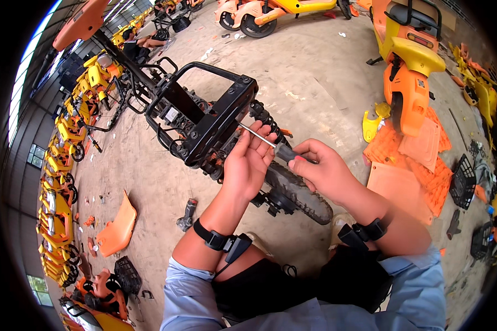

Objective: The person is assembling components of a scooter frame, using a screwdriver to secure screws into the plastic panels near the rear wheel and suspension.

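Note:
A screwdriver with a dark handle is in my right hand, fingers and thumb closed around the handle. Its bare metal shaft slants up and left to the rear of a black scooter frame; the exact contact of the tip is too small to make out. My left hand is palm up beneath the shaft, fingers loosely bent and apart, close to the frame. The shaft crosses by its fingertips. Below both hands is the stripped scooter's rear tyre, with a coil shock absorber beside it.
On the floor to the left lie a cordless power tool and an orange panel. Orange panels are piled at right, below a yellow and orange scooter. Yellow scooters line the left wall. A black basket lies far right.

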Demonstrator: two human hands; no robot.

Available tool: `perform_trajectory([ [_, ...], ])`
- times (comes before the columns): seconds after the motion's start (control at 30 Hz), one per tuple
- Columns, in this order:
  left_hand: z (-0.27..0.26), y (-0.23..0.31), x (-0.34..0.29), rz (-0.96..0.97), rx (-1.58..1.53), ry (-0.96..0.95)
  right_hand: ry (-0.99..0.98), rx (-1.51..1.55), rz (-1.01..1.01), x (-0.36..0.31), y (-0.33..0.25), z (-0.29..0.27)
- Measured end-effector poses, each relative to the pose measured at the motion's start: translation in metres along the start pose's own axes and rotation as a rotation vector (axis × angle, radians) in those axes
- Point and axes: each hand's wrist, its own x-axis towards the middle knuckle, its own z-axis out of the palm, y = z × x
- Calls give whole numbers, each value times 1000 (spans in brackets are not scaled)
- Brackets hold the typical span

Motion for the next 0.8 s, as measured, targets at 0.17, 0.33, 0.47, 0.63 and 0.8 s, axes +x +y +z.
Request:
perform_trajectory([
  [0.17,-3,-5,-5,30,85,-52,-173,555,326,3,-2,-11],
  [0.33,-9,-8,-1,49,118,-23,-125,185,131,-4,3,-8],
  [0.47,-11,-8,2,70,164,0,-17,-259,-151,-15,8,-15],
  [0.63,-16,-9,8,62,166,-18,103,-575,-380,-25,2,-3],
  [0.8,-12,-8,6,33,74,-54,64,-429,-256,-25,7,-5],
])
